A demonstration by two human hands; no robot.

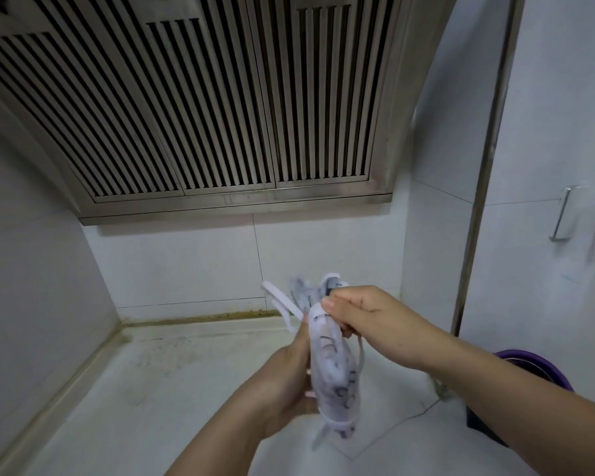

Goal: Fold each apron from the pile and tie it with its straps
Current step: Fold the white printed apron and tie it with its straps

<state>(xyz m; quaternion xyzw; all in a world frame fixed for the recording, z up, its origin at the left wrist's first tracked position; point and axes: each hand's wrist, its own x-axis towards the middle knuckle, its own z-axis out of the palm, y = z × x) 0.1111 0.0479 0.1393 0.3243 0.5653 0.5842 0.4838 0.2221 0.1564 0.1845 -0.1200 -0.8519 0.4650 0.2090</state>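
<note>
Holding the rolled apron (330,365) up in the air over the counter (152,389) with both hands. Standing it almost straight up and down, leaning its top a little away. Gripping the lower half with the left hand (285,386), curling the fingers round it. Pinching the top end with the right hand (368,321), right beside the loose strap (282,304) sticking out to the left. Probably winding that strap next. Working well below the hood (186,115), with lots of free room to the left and a purple bucket (536,369) off to the right.
</note>
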